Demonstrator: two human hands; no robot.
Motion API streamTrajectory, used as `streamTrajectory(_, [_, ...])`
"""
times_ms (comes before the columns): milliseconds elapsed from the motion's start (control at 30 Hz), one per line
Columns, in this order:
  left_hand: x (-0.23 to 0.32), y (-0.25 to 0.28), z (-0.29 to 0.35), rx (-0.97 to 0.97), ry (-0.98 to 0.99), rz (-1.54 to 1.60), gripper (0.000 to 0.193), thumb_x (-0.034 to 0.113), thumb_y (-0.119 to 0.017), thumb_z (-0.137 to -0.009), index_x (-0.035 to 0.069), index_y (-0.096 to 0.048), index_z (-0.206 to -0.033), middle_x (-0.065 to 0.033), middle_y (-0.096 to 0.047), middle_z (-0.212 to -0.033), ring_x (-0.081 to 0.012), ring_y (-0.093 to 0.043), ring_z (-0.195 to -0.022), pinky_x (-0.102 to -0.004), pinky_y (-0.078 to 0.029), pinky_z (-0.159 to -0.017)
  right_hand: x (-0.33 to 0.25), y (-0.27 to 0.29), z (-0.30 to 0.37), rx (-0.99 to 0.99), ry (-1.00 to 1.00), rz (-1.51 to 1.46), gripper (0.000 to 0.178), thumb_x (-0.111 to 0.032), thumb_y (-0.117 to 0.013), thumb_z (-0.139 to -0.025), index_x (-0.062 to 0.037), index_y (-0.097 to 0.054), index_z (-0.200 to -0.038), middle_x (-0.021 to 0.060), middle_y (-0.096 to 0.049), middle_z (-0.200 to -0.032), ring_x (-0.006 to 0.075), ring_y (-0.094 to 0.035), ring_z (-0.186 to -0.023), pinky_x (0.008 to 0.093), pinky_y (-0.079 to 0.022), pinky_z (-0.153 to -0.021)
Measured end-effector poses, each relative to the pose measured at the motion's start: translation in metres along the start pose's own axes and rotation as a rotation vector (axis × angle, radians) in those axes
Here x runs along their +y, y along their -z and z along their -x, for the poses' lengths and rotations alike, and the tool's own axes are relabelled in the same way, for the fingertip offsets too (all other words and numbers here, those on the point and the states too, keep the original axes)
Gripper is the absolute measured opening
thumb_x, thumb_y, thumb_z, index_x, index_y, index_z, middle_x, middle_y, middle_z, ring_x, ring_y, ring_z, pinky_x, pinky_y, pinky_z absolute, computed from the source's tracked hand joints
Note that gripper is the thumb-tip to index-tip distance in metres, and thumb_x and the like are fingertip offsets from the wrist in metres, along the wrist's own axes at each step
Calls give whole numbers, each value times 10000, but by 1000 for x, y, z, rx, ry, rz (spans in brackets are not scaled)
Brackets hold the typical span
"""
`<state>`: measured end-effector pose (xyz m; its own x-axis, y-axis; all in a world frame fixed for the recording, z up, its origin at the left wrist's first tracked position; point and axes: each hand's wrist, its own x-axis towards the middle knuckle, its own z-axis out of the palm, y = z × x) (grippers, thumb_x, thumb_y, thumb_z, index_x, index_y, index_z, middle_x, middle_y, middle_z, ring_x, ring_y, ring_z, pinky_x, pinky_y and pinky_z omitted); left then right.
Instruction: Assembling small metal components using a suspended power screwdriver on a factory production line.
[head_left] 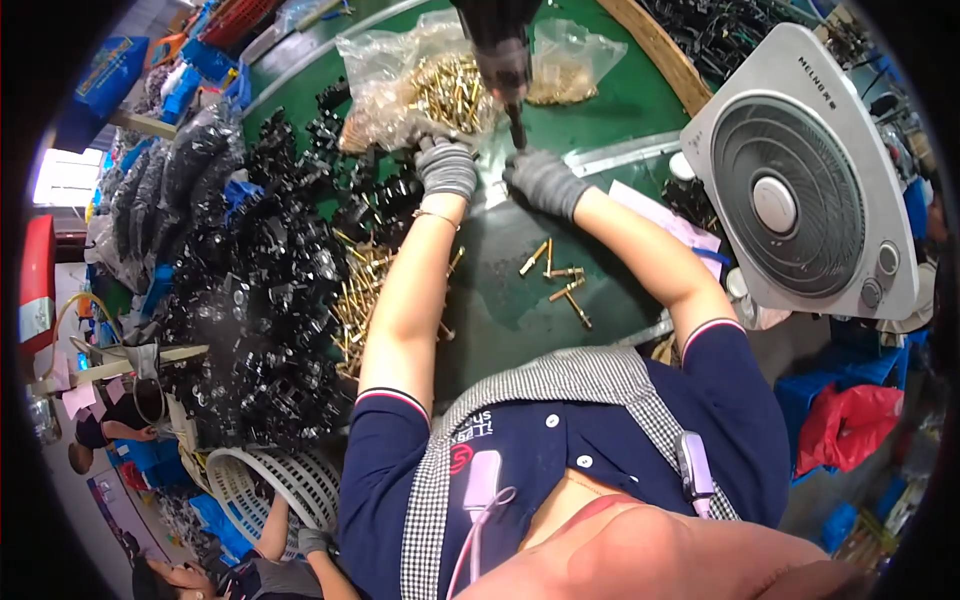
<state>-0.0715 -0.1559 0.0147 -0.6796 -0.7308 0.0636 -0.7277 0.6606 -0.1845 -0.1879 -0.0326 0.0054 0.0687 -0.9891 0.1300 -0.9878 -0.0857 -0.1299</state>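
My left hand (447,170), in a grey knit glove, reaches to the near edge of a clear plastic bag (375,65) of brass-coloured screws (447,92). Its fingers are curled, and whatever they grip is hidden. My right hand (545,183), gloved alike, sits just below the tip of a black power screwdriver (500,55) that hangs from above. The fingers there are bent together; what lies in them is too small to make out. Several loose long brass-coloured screws (565,272) lie on the green tabletop (490,300) between my forearms.
Black plastic parts (250,300) are heaped on the left, with more brass-coloured screws (362,300) beside my left forearm. A second clear bag (570,65) lies behind the screwdriver. A grey box fan (800,190) stands at right. Lower left, another person's gloved hand (314,540) is by a white basket (290,480).
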Motion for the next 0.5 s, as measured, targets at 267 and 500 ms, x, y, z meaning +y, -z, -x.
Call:
streamTrajectory(267, [25, 16, 126, -255, -226, 613, 253, 296, -631, -788, 55, -640, -861, -177, -617, -868, -347, -593, -827, -455, -460, -747, -19, 33, 89, -266, 72, -246, 294, -192, -677, -684, -49, -632, -937, 161, -613, -913, 329, -586, -911, 388, -490, -772])
streamTrajectory(500, [60, 39, 144, -297, -70, 505, 419, 410, -679, -733, 41, -625, -925, -191, -609, -916, -344, -604, -850, -421, -484, -747, -70, 30, 167, -160, 109, -76, 543, -285, -660, -720, -38, -525, -1185, 218, -499, -1189, 354, -478, -1115, 434, -428, -906])
